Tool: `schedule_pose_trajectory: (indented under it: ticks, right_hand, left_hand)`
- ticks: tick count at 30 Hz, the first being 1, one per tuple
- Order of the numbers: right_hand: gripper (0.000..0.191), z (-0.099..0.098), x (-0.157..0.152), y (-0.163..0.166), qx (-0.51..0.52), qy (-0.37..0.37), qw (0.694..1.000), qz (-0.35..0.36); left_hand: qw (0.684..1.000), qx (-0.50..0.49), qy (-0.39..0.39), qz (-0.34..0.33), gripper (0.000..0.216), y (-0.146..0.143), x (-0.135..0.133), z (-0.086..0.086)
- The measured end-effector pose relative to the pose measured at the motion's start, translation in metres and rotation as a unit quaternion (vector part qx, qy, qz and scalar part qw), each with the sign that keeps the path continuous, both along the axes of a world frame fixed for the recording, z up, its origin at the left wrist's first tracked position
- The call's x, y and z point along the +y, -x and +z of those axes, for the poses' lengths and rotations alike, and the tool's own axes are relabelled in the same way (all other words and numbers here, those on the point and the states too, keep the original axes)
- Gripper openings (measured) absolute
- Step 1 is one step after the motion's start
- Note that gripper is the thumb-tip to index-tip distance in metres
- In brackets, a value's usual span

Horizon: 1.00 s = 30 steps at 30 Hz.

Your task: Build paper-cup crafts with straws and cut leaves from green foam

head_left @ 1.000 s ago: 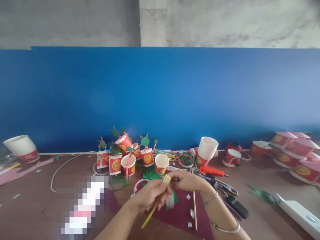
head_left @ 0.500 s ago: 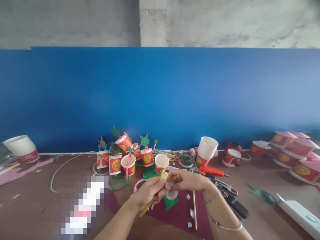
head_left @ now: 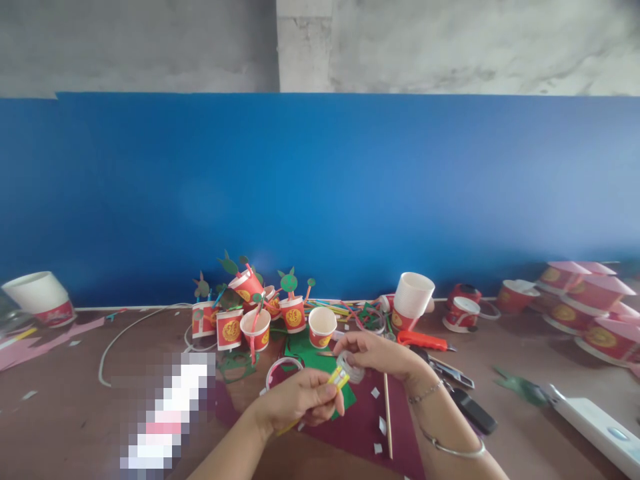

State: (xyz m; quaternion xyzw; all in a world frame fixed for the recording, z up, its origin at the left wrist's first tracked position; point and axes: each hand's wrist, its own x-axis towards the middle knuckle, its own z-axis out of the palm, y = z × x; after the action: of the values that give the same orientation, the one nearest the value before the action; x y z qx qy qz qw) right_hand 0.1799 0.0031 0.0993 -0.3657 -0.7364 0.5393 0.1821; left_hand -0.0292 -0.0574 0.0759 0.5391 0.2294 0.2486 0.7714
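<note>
Brown table (head_left: 70, 407) beneath yellow strip (head_left: 339, 379), perhaps straw, aslant toward tape roll (head_left: 357, 373).

Head-worn view, forward and down across table (head_left: 65, 433)

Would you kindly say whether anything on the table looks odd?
One red paper cup left of centre leans steeply, unlike mostly upright cups around it; white paper scraps lie loose on the maroon sheet.

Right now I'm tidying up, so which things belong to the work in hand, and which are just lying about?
In hand: yellow piece, pinched in the left hand; clear roll, in the right hand.

Probably just lying about: orange tool; black key fob; white scraps.
</note>
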Motion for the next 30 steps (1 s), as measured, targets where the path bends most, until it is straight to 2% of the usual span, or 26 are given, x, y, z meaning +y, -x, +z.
schedule_pose_trajectory:
  ticks: [6, 12, 20, 25, 30]
  right_hand:
    - [0.018, 0.005, -0.006, 0.014, 0.021, -0.037, 0.999, -0.029]
    - [0.022, 0.0, -0.007, 0.025, 0.014, -0.109, 0.992, -0.064]
    - [0.026, 0.017, -0.027, 0.044, 0.004, -0.177, 0.981, -0.074]
    - [0.034, 0.022, -0.034, 0.047, 0.009, -0.225, 0.973, -0.06]
    - [0.038, 0.021, -0.036, 0.048, -0.011, -0.29, 0.955, -0.053]
  left_hand:
    - [0.998, 0.053, -0.023, -0.035, 0.041, -0.001, -0.004, 0.005]
    - [0.994, 0.099, -0.033, -0.021, 0.044, -0.003, -0.003, -0.001]
    - [0.994, 0.105, -0.023, -0.017, 0.039, -0.003, 0.0, -0.008]
    - [0.992, 0.116, -0.011, 0.051, 0.043, -0.005, 0.005, -0.013]
    - [0.975, 0.154, 0.004, 0.158, 0.039, -0.011, 0.017, -0.028]
